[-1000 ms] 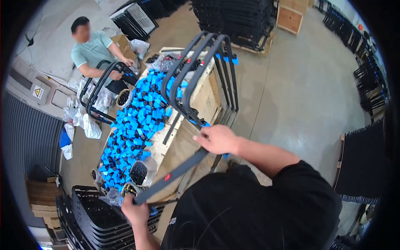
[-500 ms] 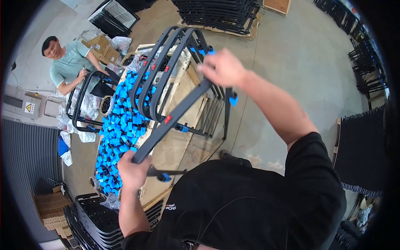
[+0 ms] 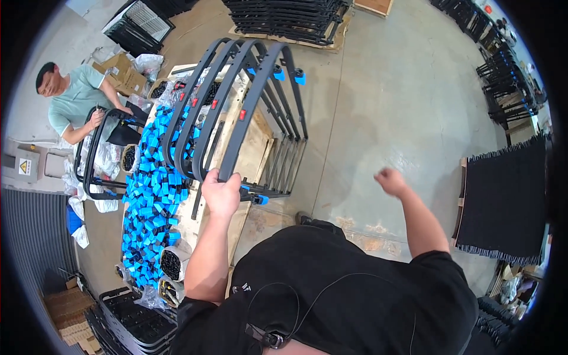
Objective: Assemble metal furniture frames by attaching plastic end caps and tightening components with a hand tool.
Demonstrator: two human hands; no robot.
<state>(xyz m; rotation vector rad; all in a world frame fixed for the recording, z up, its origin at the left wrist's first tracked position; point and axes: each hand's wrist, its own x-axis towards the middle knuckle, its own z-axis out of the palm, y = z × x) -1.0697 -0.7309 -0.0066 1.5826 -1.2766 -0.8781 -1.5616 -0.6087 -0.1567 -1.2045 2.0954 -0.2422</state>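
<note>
My left hand (image 3: 222, 194) is closed around the lower end of the nearest dark metal tube frame (image 3: 253, 89). This frame has rounded corners, a small red part on its side and blue pieces on its far side. It stands upright in a row with several like frames (image 3: 203, 77) on the wooden table (image 3: 190, 225). Out to the right, over the floor and away from the frames, my right hand (image 3: 390, 181) has its fingers curled in, with nothing visible in them. Beside the row lies a big heap of blue and black plastic pieces (image 3: 155, 201).
Across the table, at the left, a person in a light green shirt (image 3: 89, 97) holds another dark frame (image 3: 89, 160). Bags of small black parts (image 3: 173, 263) stand along the heap. Dark frames are stacked (image 3: 284, 21) at the back; a black mat pile (image 3: 503, 198) is at right.
The nearest frame has swung upright beside the others. My right hand has let go of it and moved right and down; my left hand still holds its lower end.
</note>
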